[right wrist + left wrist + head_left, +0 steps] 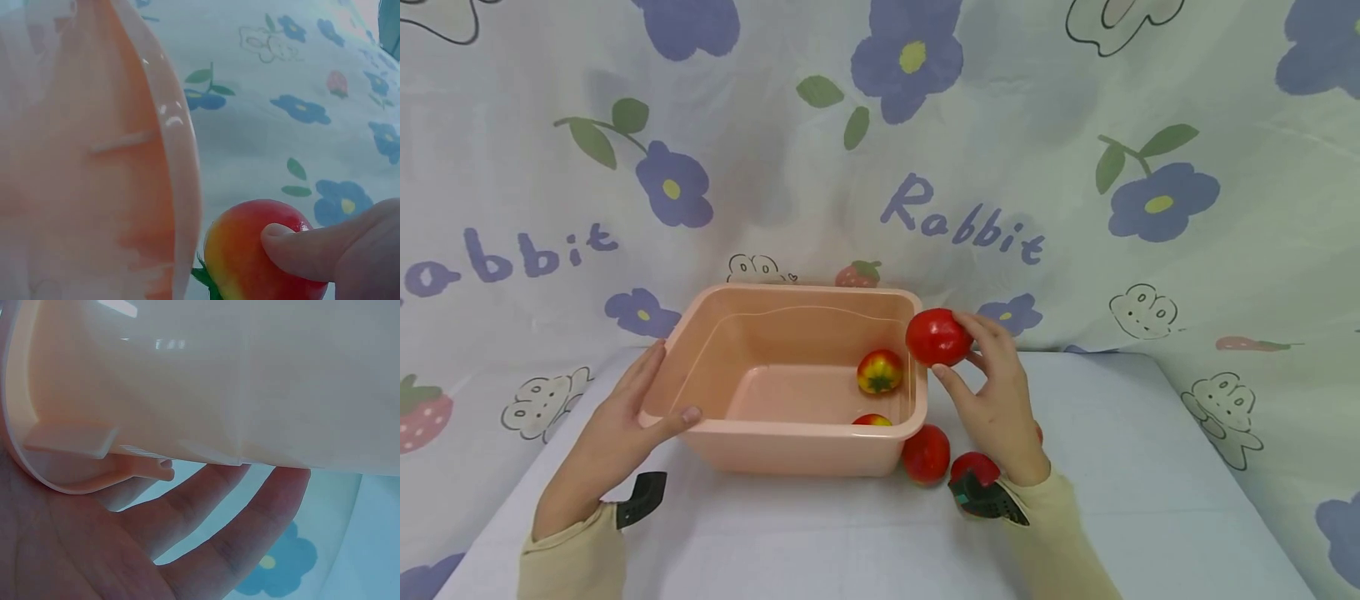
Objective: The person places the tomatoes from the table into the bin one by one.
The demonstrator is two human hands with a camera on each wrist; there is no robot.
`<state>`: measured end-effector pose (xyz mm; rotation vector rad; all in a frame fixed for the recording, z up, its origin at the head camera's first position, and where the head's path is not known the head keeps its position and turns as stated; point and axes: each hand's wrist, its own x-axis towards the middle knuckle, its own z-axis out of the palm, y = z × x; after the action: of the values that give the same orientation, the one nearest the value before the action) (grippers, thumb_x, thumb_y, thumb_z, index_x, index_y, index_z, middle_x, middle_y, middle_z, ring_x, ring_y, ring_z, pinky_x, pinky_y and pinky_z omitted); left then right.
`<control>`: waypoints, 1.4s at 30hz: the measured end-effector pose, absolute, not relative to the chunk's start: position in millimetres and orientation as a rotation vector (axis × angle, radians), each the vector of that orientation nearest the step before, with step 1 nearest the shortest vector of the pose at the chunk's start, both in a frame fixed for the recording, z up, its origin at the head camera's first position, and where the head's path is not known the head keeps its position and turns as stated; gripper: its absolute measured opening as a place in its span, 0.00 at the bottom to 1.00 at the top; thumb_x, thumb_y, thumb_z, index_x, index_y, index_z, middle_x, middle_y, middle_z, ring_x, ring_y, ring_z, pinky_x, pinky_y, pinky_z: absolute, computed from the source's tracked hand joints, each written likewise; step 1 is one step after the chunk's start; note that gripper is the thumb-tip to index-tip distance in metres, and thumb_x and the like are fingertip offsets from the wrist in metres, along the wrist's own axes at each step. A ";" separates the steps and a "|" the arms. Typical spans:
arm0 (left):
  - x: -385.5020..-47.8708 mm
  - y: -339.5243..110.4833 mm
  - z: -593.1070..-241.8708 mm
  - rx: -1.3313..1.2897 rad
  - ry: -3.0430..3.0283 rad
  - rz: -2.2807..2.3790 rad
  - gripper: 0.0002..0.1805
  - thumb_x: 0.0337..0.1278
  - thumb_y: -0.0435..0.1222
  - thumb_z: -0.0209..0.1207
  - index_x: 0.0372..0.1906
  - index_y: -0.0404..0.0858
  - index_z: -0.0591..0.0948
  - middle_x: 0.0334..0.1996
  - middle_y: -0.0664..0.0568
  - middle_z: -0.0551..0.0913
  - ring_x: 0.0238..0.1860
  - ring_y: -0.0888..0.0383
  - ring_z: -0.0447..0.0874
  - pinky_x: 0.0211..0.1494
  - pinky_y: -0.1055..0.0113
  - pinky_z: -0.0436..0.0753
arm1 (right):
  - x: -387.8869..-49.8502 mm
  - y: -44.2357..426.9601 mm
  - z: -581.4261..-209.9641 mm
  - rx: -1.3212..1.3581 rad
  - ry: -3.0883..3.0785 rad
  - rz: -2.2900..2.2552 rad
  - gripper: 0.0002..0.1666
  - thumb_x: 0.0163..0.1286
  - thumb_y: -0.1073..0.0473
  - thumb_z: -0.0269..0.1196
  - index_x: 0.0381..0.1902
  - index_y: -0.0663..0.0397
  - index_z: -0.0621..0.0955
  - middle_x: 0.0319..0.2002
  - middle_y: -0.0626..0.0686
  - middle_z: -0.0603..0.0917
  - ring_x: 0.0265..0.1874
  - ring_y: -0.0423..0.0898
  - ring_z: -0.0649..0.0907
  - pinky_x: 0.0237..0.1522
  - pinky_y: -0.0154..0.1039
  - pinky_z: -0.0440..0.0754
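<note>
A pink plastic basin (805, 450) stands on the table, with two red-yellow fruits inside, one (880, 372) by the right wall and one (872, 420) partly hidden by the front rim. My left hand (617, 425) grips the basin's left end, thumb over the front rim, fingers along the outer wall (187, 394). Beside the right rim, my right hand (1000, 392) holds a red fruit (937, 337) between thumb and fingers. In the right wrist view the thumb presses on this fruit (256, 250), whose green stem end points toward the basin rim (181, 156).
Right of the basin on the white table (775, 542) lie a red fruit (926, 455) and another (976, 468) under the right wrist; a further one barely shows behind that wrist. A patterned cloth (775, 167) hangs behind.
</note>
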<state>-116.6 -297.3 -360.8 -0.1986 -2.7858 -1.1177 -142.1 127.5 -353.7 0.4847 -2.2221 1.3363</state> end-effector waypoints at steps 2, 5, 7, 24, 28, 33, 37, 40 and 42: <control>-117.4 -297.3 -360.9 -0.196 -2.789 -1.119 0.54 0.62 0.48 0.65 0.82 0.46 0.42 0.81 0.41 0.41 0.74 0.25 0.47 0.66 0.21 0.50 | -141.3 124.1 -353.8 0.495 -2.227 1.329 0.40 0.62 0.64 0.73 0.71 0.52 0.72 0.66 0.57 0.71 0.63 0.50 0.74 0.58 0.54 0.82; -118.3 -297.0 -360.7 -0.200 -2.789 -1.117 0.54 0.62 0.48 0.65 0.82 0.45 0.42 0.81 0.41 0.41 0.74 0.25 0.46 0.65 0.21 0.50 | -140.3 120.0 -354.3 0.520 -2.225 1.317 0.40 0.62 0.63 0.73 0.71 0.52 0.72 0.66 0.56 0.72 0.63 0.50 0.74 0.57 0.54 0.82; -118.7 -297.0 -360.5 -0.209 -2.785 -1.117 0.54 0.62 0.48 0.65 0.82 0.45 0.42 0.81 0.41 0.41 0.75 0.26 0.46 0.66 0.21 0.49 | -139.8 117.6 -355.3 0.533 -2.224 1.311 0.40 0.61 0.62 0.74 0.71 0.52 0.72 0.66 0.56 0.72 0.63 0.50 0.74 0.57 0.53 0.82; -120.8 -297.8 -359.9 -0.195 -2.809 -1.097 0.55 0.62 0.49 0.65 0.82 0.46 0.42 0.81 0.41 0.41 0.75 0.26 0.46 0.65 0.21 0.50 | -137.2 95.9 -363.8 0.609 -2.238 1.300 0.39 0.59 0.62 0.75 0.68 0.53 0.74 0.66 0.55 0.72 0.62 0.48 0.75 0.58 0.47 0.82; -120.9 -298.1 -359.9 -0.191 -2.813 -1.092 0.55 0.62 0.49 0.65 0.82 0.46 0.41 0.81 0.41 0.41 0.75 0.27 0.47 0.65 0.21 0.51 | -135.8 92.2 -365.0 0.626 -2.240 1.293 0.39 0.59 0.62 0.75 0.68 0.52 0.75 0.67 0.57 0.72 0.62 0.48 0.76 0.59 0.46 0.81; -121.6 -298.1 -360.0 -0.186 -2.817 -1.092 0.55 0.62 0.50 0.65 0.82 0.46 0.41 0.81 0.41 0.41 0.75 0.26 0.47 0.65 0.21 0.51 | -134.6 89.5 -366.4 0.634 -2.248 1.271 0.38 0.59 0.60 0.76 0.67 0.51 0.76 0.67 0.54 0.72 0.64 0.48 0.74 0.59 0.48 0.81; -122.3 -298.2 -360.2 -0.183 -2.817 -1.101 0.55 0.62 0.50 0.65 0.82 0.45 0.41 0.81 0.42 0.41 0.75 0.27 0.47 0.65 0.21 0.51 | -133.4 86.8 -367.0 0.634 -2.283 1.273 0.37 0.58 0.58 0.76 0.66 0.49 0.78 0.65 0.52 0.73 0.64 0.48 0.73 0.57 0.50 0.83; -122.6 -298.2 -360.7 -0.192 -2.808 -1.099 0.55 0.62 0.49 0.65 0.82 0.45 0.42 0.81 0.41 0.41 0.75 0.27 0.47 0.66 0.22 0.51 | -132.9 85.4 -367.8 0.645 -2.302 1.264 0.37 0.57 0.58 0.77 0.66 0.47 0.78 0.65 0.53 0.73 0.64 0.48 0.72 0.56 0.50 0.83; -122.4 -298.2 -360.8 -0.198 -2.804 -1.095 0.55 0.62 0.49 0.65 0.82 0.44 0.42 0.81 0.41 0.41 0.75 0.26 0.47 0.66 0.22 0.51 | -132.9 84.9 -368.6 0.655 -2.308 1.254 0.38 0.57 0.58 0.77 0.66 0.47 0.78 0.66 0.53 0.73 0.65 0.49 0.71 0.56 0.49 0.83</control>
<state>-122.4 -298.2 -360.8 -0.1979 -2.8040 -1.0948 -132.9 84.9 -368.6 0.6549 -2.3078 1.2545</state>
